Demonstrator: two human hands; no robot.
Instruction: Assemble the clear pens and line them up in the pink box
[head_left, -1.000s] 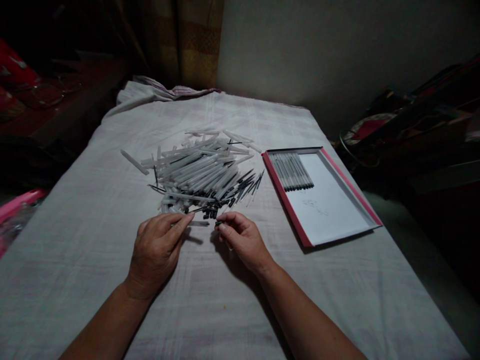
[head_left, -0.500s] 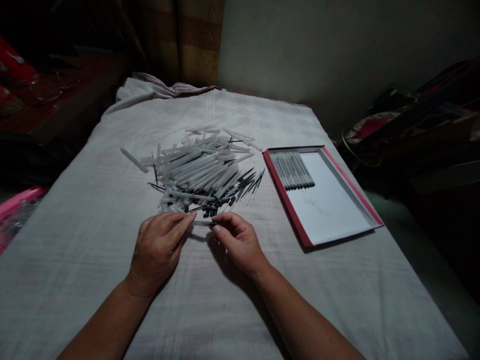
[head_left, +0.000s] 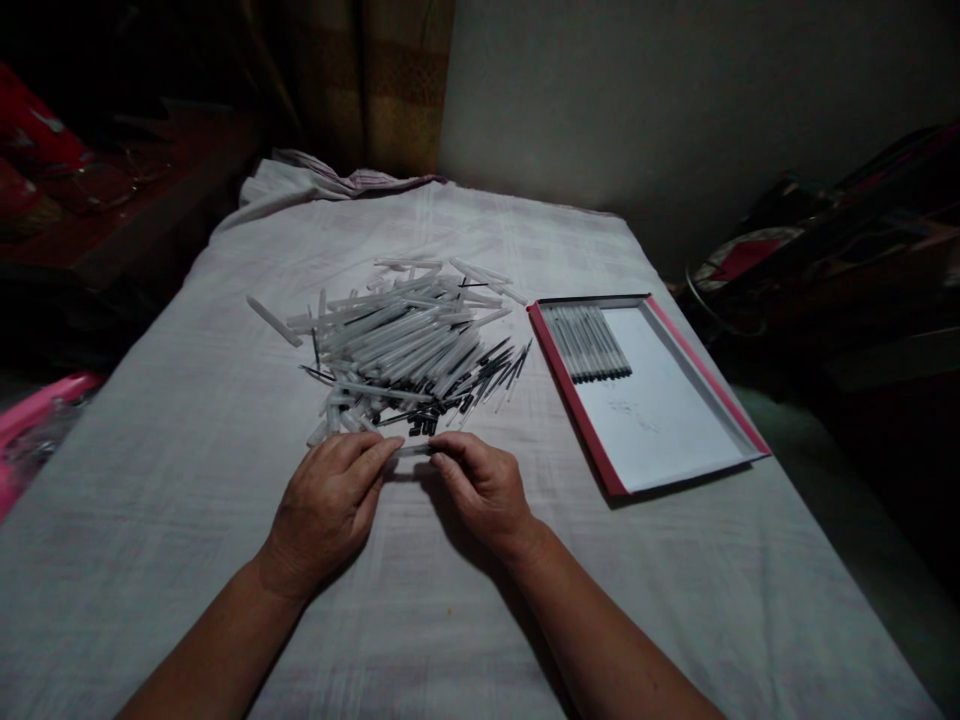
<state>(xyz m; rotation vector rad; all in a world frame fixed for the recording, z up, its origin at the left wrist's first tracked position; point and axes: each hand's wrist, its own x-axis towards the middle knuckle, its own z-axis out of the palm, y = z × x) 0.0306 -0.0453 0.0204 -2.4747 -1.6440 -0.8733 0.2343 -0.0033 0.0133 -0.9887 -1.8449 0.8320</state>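
Observation:
Between my two hands lies a translucent pen (head_left: pixel 412 451), held level just in front of the pile. My left hand (head_left: pixel 330 500) is closed on its left end, thumb and forefinger pinching it. At the other end, which looks dark, the fingertips of my right hand (head_left: pixel 484 490) are closed. Beyond them spreads a heap of clear pen barrels (head_left: pixel 405 335). Thin dark refills (head_left: pixel 491 375) fan out on the heap's right side, and small black caps or plugs (head_left: pixel 424 420) lie at its near edge.
To the right, a shallow red-edged box lid (head_left: pixel 581 420) holds a row of assembled-looking pens (head_left: pixel 586 343) in its far left corner. A pale checked cloth (head_left: pixel 450 650) covers the surface. A pink container (head_left: pixel 45 405) is at the far left, and a wall (head_left: pixel 675 100) stands behind.
The dark part at the pen's right end shows less between my fingers now, and my right fingers are curled more tightly. The whole view has shifted slightly; the pile and lid look unchanged.

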